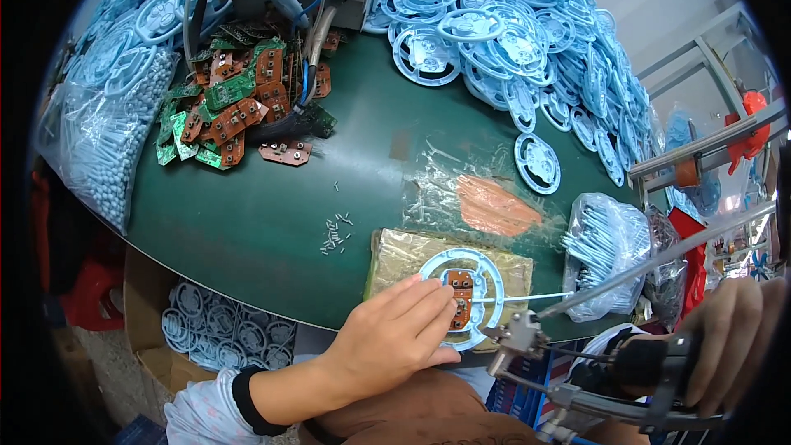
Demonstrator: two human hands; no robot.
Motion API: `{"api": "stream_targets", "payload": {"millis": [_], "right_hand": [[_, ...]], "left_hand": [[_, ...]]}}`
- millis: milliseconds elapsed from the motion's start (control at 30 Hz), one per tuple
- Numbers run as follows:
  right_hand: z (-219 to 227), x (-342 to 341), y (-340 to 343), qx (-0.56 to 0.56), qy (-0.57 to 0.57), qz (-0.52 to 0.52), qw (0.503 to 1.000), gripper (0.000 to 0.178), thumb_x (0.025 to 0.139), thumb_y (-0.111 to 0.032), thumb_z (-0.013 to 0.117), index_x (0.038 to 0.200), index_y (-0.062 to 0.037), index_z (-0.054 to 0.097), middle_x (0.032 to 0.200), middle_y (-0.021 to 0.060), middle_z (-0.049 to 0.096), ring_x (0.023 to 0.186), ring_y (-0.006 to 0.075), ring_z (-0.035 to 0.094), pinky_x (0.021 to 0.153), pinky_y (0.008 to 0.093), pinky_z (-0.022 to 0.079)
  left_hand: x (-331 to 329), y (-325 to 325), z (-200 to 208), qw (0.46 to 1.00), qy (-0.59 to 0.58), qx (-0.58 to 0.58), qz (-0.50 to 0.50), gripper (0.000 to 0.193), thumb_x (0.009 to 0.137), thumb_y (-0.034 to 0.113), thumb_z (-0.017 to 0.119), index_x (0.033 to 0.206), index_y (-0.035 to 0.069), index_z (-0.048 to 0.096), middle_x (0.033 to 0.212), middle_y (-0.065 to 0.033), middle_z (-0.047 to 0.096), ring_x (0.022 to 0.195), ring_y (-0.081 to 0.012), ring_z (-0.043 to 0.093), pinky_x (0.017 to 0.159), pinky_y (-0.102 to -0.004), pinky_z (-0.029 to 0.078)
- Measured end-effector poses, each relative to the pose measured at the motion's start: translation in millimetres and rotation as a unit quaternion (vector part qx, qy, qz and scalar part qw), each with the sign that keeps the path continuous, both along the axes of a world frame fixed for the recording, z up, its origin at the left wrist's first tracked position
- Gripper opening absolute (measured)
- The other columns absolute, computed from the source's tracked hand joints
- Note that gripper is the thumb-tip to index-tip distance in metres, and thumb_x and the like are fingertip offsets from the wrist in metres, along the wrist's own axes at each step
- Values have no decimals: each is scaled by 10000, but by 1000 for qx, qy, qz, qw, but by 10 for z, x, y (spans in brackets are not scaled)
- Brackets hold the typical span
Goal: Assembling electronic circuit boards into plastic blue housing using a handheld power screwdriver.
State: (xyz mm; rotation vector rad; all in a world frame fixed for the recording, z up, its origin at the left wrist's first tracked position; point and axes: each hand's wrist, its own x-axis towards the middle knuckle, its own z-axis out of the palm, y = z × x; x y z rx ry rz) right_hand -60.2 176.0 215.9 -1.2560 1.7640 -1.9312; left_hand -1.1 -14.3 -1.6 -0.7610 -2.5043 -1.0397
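Note:
My left hand (395, 331) lies over the left side of a light-blue plastic ring housing (498, 287), its fingers together and thumb at the near rim, holding it down. Inside the ring sits a brown circuit board (463, 282), partly covered by my fingertips. A thin blue stick (527, 298) runs from the ring toward the right. Underneath is a flat block wrapped in clear tape (395, 259). At the far right my right hand (729, 342) is closed around a black tool handle (643, 363), joined to a metal linkage (521, 336); its working tip cannot be made out.
Small screws (334, 233) lie left of the block. Brown and green circuit boards (235, 107) are heaped at the back left, beside a bag of blue sticks (99, 132). Blue housings (511, 33) pile up at the back right. Another stick bag (606, 251) stands right of the block.

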Motion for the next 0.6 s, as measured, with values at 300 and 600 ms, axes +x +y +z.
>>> {"api": "stream_targets", "payload": {"millis": [300,600], "right_hand": [[-293,-233,292,-11,25,57,998,286,861,5,673,1081,0,491,752,109,599,619,184,670,566,285,626],[-295,-28,-28,-139,34,-27,989,433,867,-5,669,1237,-15,445,762,116,615,636,204,665,562,298,607]], "left_hand": [[-11,29,3,1000,-4,3,0,537,703,389,784,1051,-2,663,1124,-105,643,1046,-268,627,925,-403,518],[2,46,-23,1000,5,5,11,532,697,383,788,1057,10,666,1122,-99,649,1053,-266,625,931,-401,515]]}}
